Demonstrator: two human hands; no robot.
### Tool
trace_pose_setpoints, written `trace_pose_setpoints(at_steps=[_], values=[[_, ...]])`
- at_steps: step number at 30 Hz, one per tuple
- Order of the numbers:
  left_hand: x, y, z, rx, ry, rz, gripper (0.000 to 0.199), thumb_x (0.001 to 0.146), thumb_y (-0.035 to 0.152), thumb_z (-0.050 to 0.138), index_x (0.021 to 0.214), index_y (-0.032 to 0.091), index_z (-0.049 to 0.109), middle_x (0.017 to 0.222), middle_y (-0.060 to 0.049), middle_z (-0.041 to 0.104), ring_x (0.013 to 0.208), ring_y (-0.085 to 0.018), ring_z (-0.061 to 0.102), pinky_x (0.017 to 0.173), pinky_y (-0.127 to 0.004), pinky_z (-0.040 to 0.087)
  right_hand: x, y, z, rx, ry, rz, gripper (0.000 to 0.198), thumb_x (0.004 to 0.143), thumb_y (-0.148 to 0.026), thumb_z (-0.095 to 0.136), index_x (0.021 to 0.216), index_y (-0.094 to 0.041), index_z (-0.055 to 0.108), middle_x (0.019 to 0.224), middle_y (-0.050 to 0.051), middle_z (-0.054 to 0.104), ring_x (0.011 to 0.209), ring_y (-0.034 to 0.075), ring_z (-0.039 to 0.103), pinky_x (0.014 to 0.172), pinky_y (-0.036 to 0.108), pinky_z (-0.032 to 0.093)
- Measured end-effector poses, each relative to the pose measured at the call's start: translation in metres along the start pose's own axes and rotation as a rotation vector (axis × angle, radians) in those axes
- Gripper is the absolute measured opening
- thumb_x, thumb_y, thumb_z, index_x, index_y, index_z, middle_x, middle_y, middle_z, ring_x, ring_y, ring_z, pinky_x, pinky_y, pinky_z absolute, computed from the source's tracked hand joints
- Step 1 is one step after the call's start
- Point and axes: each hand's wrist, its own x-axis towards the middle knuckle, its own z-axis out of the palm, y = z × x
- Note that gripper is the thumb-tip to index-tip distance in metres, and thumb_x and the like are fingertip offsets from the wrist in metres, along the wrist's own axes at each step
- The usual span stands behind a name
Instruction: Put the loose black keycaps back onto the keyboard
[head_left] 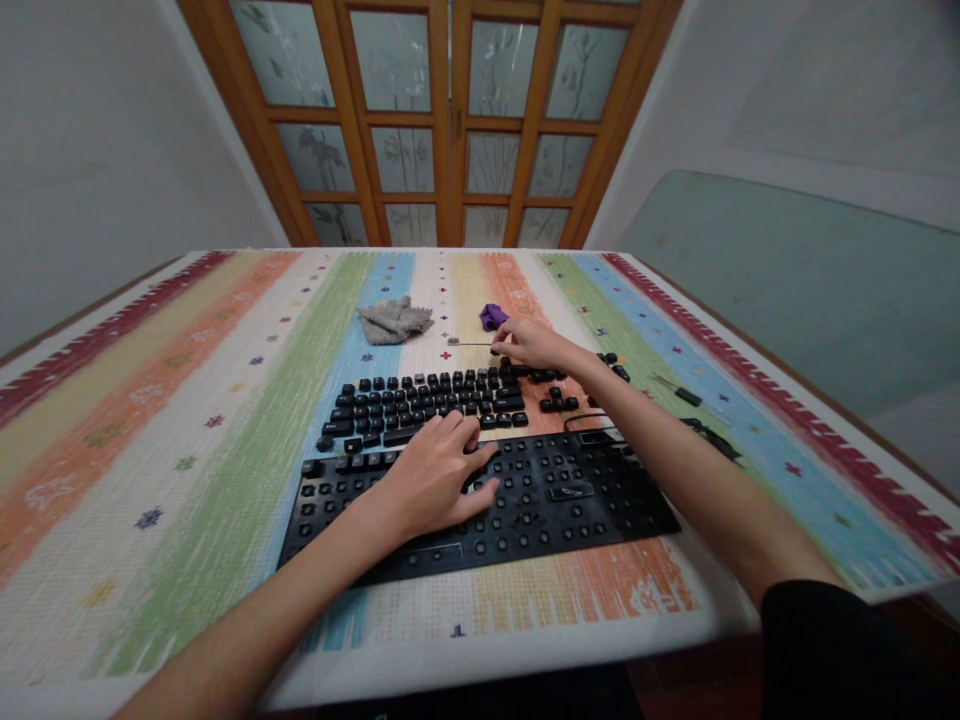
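A black keyboard (442, 562) lies near the table's front edge, most of its switches bare and several keycaps still on its upper left. Over its middle rests my left hand (435, 470), fingers apart, thumb and forefinger stretched to the right. Loose black keycaps (420, 400) stand in rows just behind the keyboard. Beyond them, my right hand (529, 343) pinches the handle end of a thin toothbrush (469, 343), whose bristle head points left. The fingers hide the rest of that handle.
A crumpled grey cloth (395, 322) and a purple cloth (492, 317) lie at the back. On the right are a small black-handled wire tool (686, 396) and a coiled black cable (712, 438). A striped tablecloth (225, 430) covers the table.
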Motion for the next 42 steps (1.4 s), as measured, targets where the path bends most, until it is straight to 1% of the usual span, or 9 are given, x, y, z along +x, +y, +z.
trace_pose_setpoints(at_steps=[2,6,10,14,20,24,30,35,42], values=[[0.0,0.0,-0.001,-0.004,0.001,0.002,0.032,0.094,0.042,0.054,0.109,0.017,0.068,0.094,-0.008,0.055,0.087,-0.023,0.047,0.077,-0.038,0.042,-0.01,-0.005,-0.006,0.087,0.026,-0.009,0.022,0.093,-0.027,0.056,0.097,-0.012,0.07,0.089,0.009,0.071,0.075,0.016,0.06,0.069,0.028,0.044],[0.001,-0.002,-0.005,-0.027,0.008,0.008,0.031,0.094,0.041,0.054,0.108,0.018,0.069,0.095,-0.008,0.055,0.087,-0.023,0.048,0.078,-0.038,0.043,-0.041,-0.019,-0.01,0.392,0.085,-0.098,0.024,0.092,-0.036,0.058,0.097,-0.014,0.066,0.086,0.006,0.069,0.076,0.015,0.061,0.07,0.029,0.046],[0.003,-0.005,-0.01,-0.039,0.033,0.003,0.029,0.096,0.038,0.052,0.111,0.018,0.068,0.095,-0.007,0.055,0.087,-0.022,0.048,0.079,-0.037,0.044,-0.075,-0.035,-0.003,0.525,0.013,-0.163,0.025,0.092,-0.038,0.059,0.101,-0.014,0.063,0.087,0.006,0.069,0.075,0.014,0.061,0.069,0.029,0.048],[0.005,-0.009,-0.013,-0.039,0.048,-0.003,0.03,0.096,0.035,0.053,0.118,0.018,0.066,0.095,-0.007,0.056,0.087,-0.022,0.049,0.079,-0.037,0.045,-0.099,-0.047,0.001,0.456,-0.097,-0.193,0.017,0.093,-0.031,0.059,0.099,-0.016,0.061,0.086,0.004,0.068,0.073,0.013,0.06,0.067,0.027,0.045],[0.008,-0.01,-0.015,-0.041,0.06,0.002,0.031,0.096,0.035,0.054,0.118,0.016,0.065,0.098,-0.008,0.057,0.089,-0.022,0.05,0.081,-0.037,0.046,-0.111,-0.052,0.003,0.415,-0.129,-0.215,0.012,0.095,-0.028,0.059,0.099,-0.018,0.056,0.087,0.003,0.066,0.071,0.013,0.056,0.064,0.027,0.043],[0.01,-0.006,-0.013,-0.035,0.028,0.013,0.031,0.096,0.035,0.054,0.12,0.018,0.065,0.099,-0.008,0.057,0.09,-0.022,0.051,0.082,-0.037,0.046,-0.114,-0.054,0.006,0.37,-0.138,-0.225,0.012,0.097,-0.028,0.056,0.104,-0.019,0.056,0.091,0.004,0.069,0.07,0.014,0.057,0.063,0.027,0.043],[0.013,-0.001,-0.01,-0.039,-0.008,0.028,0.029,0.095,0.033,0.053,0.116,0.016,0.064,0.1,-0.009,0.058,0.091,-0.023,0.051,0.082,-0.038,0.047,-0.12,-0.057,0.015,0.189,-0.035,-0.349,0.009,0.099,-0.022,0.049,0.104,-0.018,0.056,0.094,0.007,0.068,0.08,0.016,0.059,0.07,0.029,0.044],[0.013,-0.001,-0.007,-0.056,-0.014,0.027,0.028,0.095,0.033,0.052,0.114,0.016,0.063,0.1,-0.009,0.059,0.091,-0.023,0.051,0.083,-0.038,0.048,-0.128,-0.057,0.023,-0.041,0.065,-0.415,0.018,0.102,-0.027,0.041,0.103,-0.016,0.056,0.088,0.008,0.064,0.076,0.017,0.056,0.065,0.029,0.04],[0.012,0.0,-0.001,-0.045,-0.017,0.043,0.025,0.095,0.031,0.053,0.112,0.016,0.062,0.1,-0.009,0.058,0.089,-0.022,0.052,0.081,-0.038,0.047,-0.134,-0.061,0.029,-0.122,0.08,-0.442,0.027,0.106,-0.028,0.033,0.102,-0.015,0.056,0.085,0.008,0.063,0.074,0.016,0.054,0.063,0.028,0.038]])
